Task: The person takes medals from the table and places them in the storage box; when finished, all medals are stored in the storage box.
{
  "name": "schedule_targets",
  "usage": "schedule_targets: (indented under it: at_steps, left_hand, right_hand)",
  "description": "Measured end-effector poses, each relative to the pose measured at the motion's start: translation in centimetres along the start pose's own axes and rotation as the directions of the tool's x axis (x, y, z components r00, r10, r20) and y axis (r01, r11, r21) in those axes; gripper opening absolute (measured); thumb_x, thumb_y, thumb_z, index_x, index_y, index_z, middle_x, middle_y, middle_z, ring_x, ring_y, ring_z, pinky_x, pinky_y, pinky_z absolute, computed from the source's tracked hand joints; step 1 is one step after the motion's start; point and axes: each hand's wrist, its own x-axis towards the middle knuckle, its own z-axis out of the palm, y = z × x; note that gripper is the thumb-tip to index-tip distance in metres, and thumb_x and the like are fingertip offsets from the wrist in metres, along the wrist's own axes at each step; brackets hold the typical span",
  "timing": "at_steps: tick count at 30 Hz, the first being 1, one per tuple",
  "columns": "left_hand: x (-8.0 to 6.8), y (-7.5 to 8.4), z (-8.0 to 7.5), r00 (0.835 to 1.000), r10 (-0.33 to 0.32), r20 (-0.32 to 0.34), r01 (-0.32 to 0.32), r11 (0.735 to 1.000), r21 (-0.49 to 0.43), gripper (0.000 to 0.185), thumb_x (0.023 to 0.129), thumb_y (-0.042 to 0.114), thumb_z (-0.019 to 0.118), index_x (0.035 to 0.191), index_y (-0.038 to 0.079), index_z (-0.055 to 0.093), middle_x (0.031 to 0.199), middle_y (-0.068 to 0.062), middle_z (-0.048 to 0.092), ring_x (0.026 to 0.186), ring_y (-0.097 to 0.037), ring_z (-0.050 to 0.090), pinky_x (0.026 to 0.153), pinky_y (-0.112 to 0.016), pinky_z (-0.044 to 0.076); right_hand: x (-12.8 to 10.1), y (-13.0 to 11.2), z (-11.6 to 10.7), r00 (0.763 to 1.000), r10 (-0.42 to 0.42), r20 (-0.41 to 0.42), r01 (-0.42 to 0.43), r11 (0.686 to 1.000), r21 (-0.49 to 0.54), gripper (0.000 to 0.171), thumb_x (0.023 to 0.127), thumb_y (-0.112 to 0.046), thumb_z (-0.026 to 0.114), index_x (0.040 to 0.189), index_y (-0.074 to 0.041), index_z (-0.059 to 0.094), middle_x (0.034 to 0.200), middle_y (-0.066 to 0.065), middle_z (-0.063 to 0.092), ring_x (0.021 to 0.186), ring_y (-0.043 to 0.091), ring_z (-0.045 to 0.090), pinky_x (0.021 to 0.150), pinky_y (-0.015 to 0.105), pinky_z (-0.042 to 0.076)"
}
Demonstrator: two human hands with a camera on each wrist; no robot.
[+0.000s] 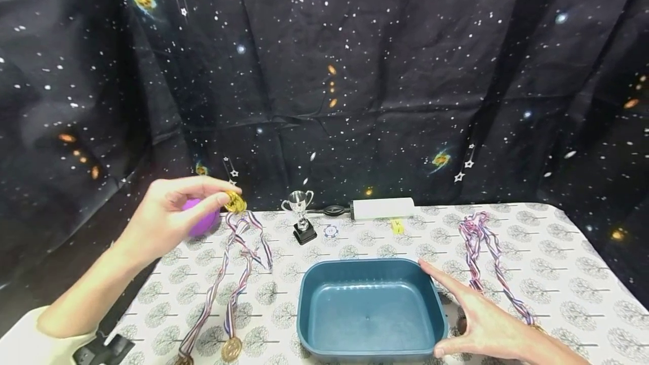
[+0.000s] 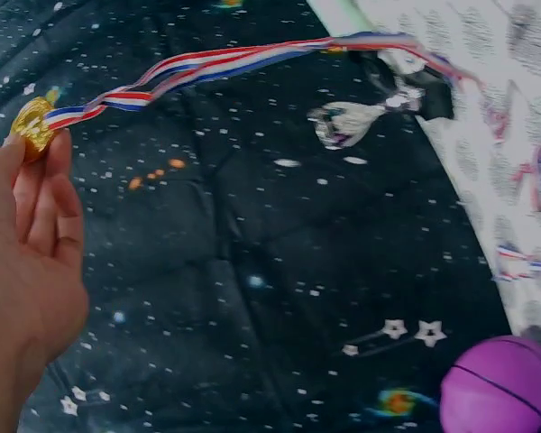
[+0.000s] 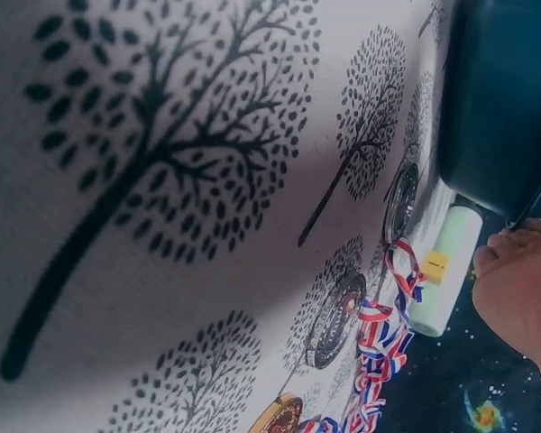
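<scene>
My left hand point(image 1: 169, 213) pinches a gold medal point(image 1: 235, 201) between thumb and fingers, raised above the table's back left. Its red, white and blue ribbon point(image 2: 239, 65) trails down to the table in the left wrist view. Two more medals lie at the front left, one of them a gold-coloured medal point(image 1: 231, 348) on a striped ribbon. A teal plastic bin point(image 1: 372, 354) stands at the front centre. My right hand point(image 1: 481, 320) spans its right side, thumb and fingers spread and touching near the two right corners. Nothing shows inside the bin.
A purple ball point(image 2: 496, 388) sits behind the left hand. Along the back stand a silver trophy cup point(image 1: 299, 207), a poker chip point(image 1: 331, 231), a white cylinder point(image 1: 382, 208) and a yellow block point(image 1: 398, 226). Ribbons point(image 1: 474, 230) with medals point(image 3: 335, 320) lie at the right.
</scene>
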Motion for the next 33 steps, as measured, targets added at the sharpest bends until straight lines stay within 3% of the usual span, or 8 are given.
schedule_targets:
  at_steps: [3,6,9,11,16,22,27,33]
  left_hand:
    - [1.0,1.1,-0.2,0.995,-0.026,-0.096,0.006,0.978,-0.208,0.027,0.087,-0.022,0.073,0.109,-0.007,0.078,0.099,-0.008,0.081,0.084,-0.015,0.079,0.082,-0.022,0.062]
    - [1.9,2.2,-0.3,0.983,-0.043,-0.18,-0.036,0.91,-0.413,0.023,0.085,-0.029,0.069,0.107,-0.021,0.071,0.098,-0.018,0.08,0.08,-0.022,0.079,0.078,-0.03,0.064]
    - [2.6,3.2,-0.4,0.967,-0.034,-0.253,-0.104,0.855,-0.509,0.022,0.084,-0.03,0.069,0.105,-0.028,0.066,0.097,-0.024,0.078,0.078,-0.026,0.079,0.073,-0.036,0.065]
    - [3.2,3.8,-0.4,0.954,-0.021,-0.298,-0.15,0.829,-0.538,0.022,0.084,-0.029,0.07,0.105,-0.03,0.064,0.096,-0.026,0.077,0.077,-0.028,0.079,0.071,-0.038,0.065]
    - [4.3,5.4,-0.4,0.922,0.01,-0.388,-0.243,0.795,-0.555,0.024,0.083,-0.026,0.074,0.104,-0.032,0.063,0.093,-0.029,0.076,0.072,-0.03,0.078,0.07,-0.039,0.065]
    - [5.3,7.1,-0.3,0.906,0.028,-0.421,-0.299,0.749,-0.592,0.024,0.083,-0.027,0.073,0.104,-0.032,0.062,0.092,-0.03,0.076,0.07,-0.031,0.077,0.07,-0.039,0.065]
    - [6.0,8.3,0.0,0.892,0.036,-0.451,-0.323,0.75,-0.577,0.024,0.084,-0.026,0.073,0.104,-0.033,0.062,0.091,-0.032,0.075,0.069,-0.033,0.077,0.07,-0.04,0.065]
    - [7.0,9.0,0.4,0.849,0.044,-0.527,-0.368,0.765,-0.529,0.025,0.084,-0.025,0.072,0.104,-0.034,0.061,0.09,-0.035,0.073,0.07,-0.034,0.077,0.068,-0.04,0.065]
  right_hand:
    - [0.0,-0.1,0.1,1.0,0.01,0.002,-0.01,1.0,0.007,0.133,0.067,-0.053,0.099,0.17,-0.014,0.024,0.171,0.005,0.036,0.152,0.012,0.038,0.116,0.029,0.04]
    - [0.0,-0.2,0.1,1.0,0.006,-0.002,-0.006,1.0,0.02,0.133,0.067,-0.052,0.099,0.17,-0.013,0.024,0.171,0.007,0.036,0.153,0.012,0.038,0.117,0.027,0.038]
    - [0.0,-0.2,0.1,1.0,-0.002,-0.004,0.002,0.999,0.034,0.133,0.067,-0.051,0.1,0.17,-0.013,0.024,0.172,0.007,0.034,0.154,0.012,0.036,0.117,0.025,0.036]
    - [0.0,-0.2,0.1,1.0,-0.006,-0.003,0.006,0.999,0.048,0.133,0.067,-0.05,0.1,0.17,-0.013,0.023,0.172,0.006,0.033,0.154,0.012,0.035,0.118,0.023,0.033]
    - [0.0,-0.2,0.1,1.0,-0.008,-0.001,0.008,0.998,0.069,0.133,0.067,-0.049,0.1,0.17,-0.012,0.023,0.172,0.004,0.033,0.154,0.012,0.034,0.119,0.02,0.029]
    - [0.0,-0.2,0.1,1.0,-0.003,-0.008,0.004,0.997,0.076,0.134,0.067,-0.048,0.101,0.169,-0.011,0.024,0.172,0.007,0.034,0.155,0.01,0.033,0.118,0.018,0.027]
    - [0.0,0.0,0.1,1.0,-0.007,-0.008,0.007,0.998,0.062,0.133,0.067,-0.05,0.1,0.169,-0.01,0.024,0.172,0.005,0.034,0.155,0.011,0.034,0.118,0.021,0.031]
    - [0.0,0.1,0.2,1.0,-0.007,-0.005,0.007,0.998,0.056,0.132,0.068,-0.051,0.099,0.169,-0.009,0.025,0.171,0.01,0.035,0.154,0.011,0.035,0.118,0.022,0.032]
